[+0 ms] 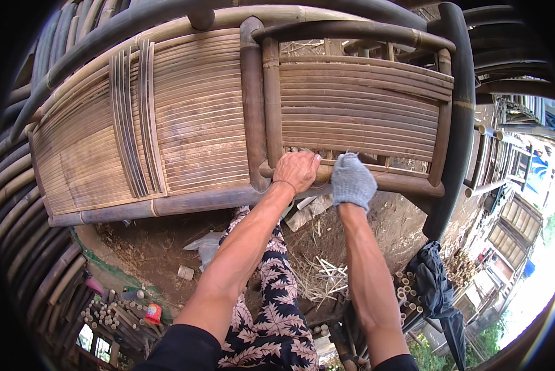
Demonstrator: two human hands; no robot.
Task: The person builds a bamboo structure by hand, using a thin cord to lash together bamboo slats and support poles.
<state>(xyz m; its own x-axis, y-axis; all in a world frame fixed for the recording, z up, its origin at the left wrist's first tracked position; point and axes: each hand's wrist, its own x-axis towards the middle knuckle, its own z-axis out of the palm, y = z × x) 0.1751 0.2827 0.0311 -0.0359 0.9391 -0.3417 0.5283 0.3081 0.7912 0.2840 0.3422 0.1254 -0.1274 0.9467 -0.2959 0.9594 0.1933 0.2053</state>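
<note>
My bare left hand (297, 170), a thin band at its wrist, is closed at the near rail (395, 182) of a framed bamboo slat panel (358, 108). Just right of it, my right hand (353, 180) wears a grey knitted glove and is also closed at that rail. What either hand holds is hidden by the fingers. Between the panel's slats and the rail runs a gap, with short crosspieces showing through. The panel adjoins a bamboo bench seat (197, 111) on the left, and a dark post (253, 105) stands between them.
Loose split bamboo strips (129, 123) lie across the seat. A thick dark pole (460, 123) bounds the panel's right side. Below are bamboo shavings (321, 278), a clear plastic bag (206, 247) and stacked bamboo pieces (113, 315). Dark cloth (432, 278) hangs at the right.
</note>
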